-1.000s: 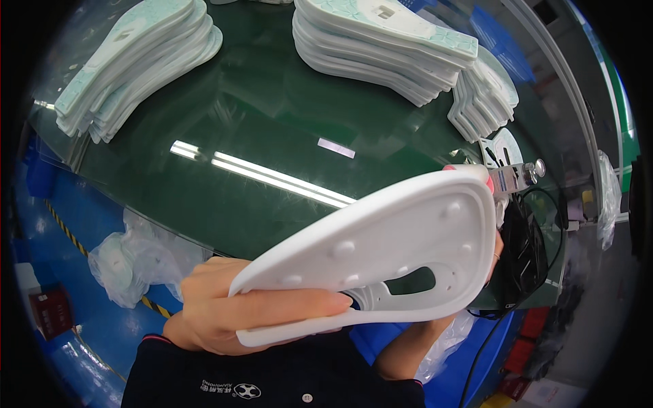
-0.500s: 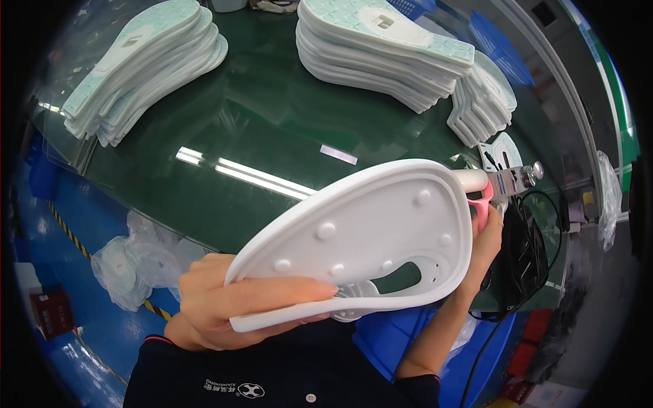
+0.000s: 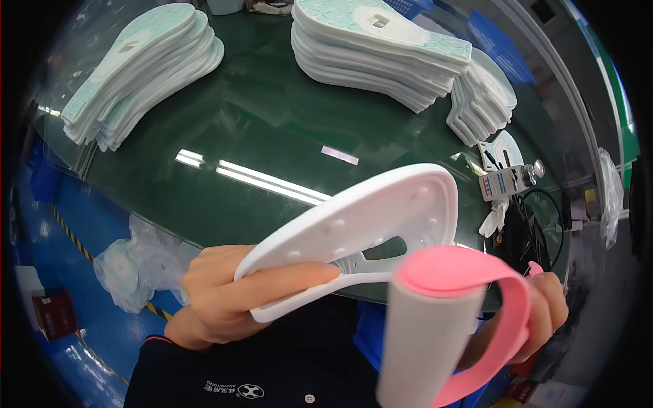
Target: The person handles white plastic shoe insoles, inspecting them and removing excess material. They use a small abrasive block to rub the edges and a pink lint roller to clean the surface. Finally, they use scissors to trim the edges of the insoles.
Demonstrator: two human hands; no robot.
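Note:
My left hand (image 3: pixel 238 292) grips the heel end of a white shoe sole (image 3: pixel 360 224), held up close to the camera with its smooth dimpled side toward me. My right hand (image 3: pixel 544 313) holds a pink-framed lint roller (image 3: pixel 435 326) whose white roll stands just below and in front of the sole's right end. The roller hides part of the sole and most of my right fingers.
On the dark green glass table (image 3: pixel 258 122) lie stacks of white and pale green soles at the back left (image 3: pixel 143 68), back middle (image 3: pixel 374 47) and right (image 3: pixel 483 95). A small device with cables (image 3: pixel 507 183) sits at the right edge. Crumpled plastic bags (image 3: pixel 136 265) lie on the blue floor.
The pink lint roller has come forward from behind the sole into the foreground at lower right. The sole has tilted and shifted slightly left in my left hand.

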